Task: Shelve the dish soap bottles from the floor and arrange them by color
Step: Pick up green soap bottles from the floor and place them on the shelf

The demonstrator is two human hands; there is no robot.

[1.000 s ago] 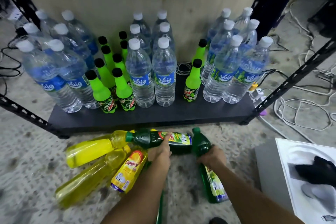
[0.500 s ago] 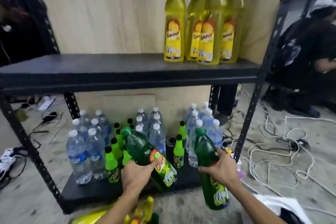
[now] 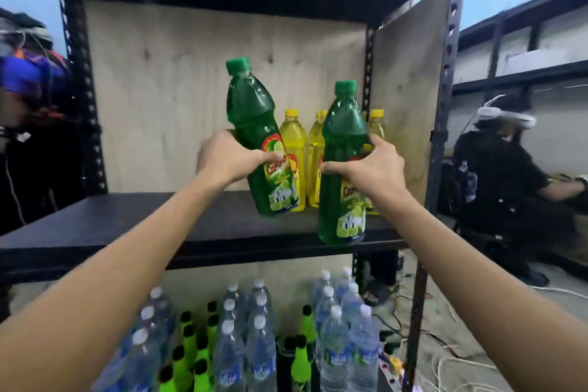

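My left hand (image 3: 230, 161) grips a green dish soap bottle (image 3: 254, 124) around its middle, tilted left, its base just above the black middle shelf (image 3: 127, 226). In my right hand (image 3: 370, 169) is a second green bottle (image 3: 343, 130), upright, held over the shelf's front edge. Behind both, several yellow dish soap bottles (image 3: 294, 143) stand at the shelf's back right. The floor bottles are out of view.
Water bottles (image 3: 334, 337) and small neon green soda bottles (image 3: 191, 356) fill the bottom shelf. A seated person in black (image 3: 506, 175) is right of the rack, another person (image 3: 25, 99) at the left. Cables (image 3: 451, 360) lie on the floor.
Both hands lifted the two green bottles from the floor up to the middle shelf. My view rose from the floor to the shelf.
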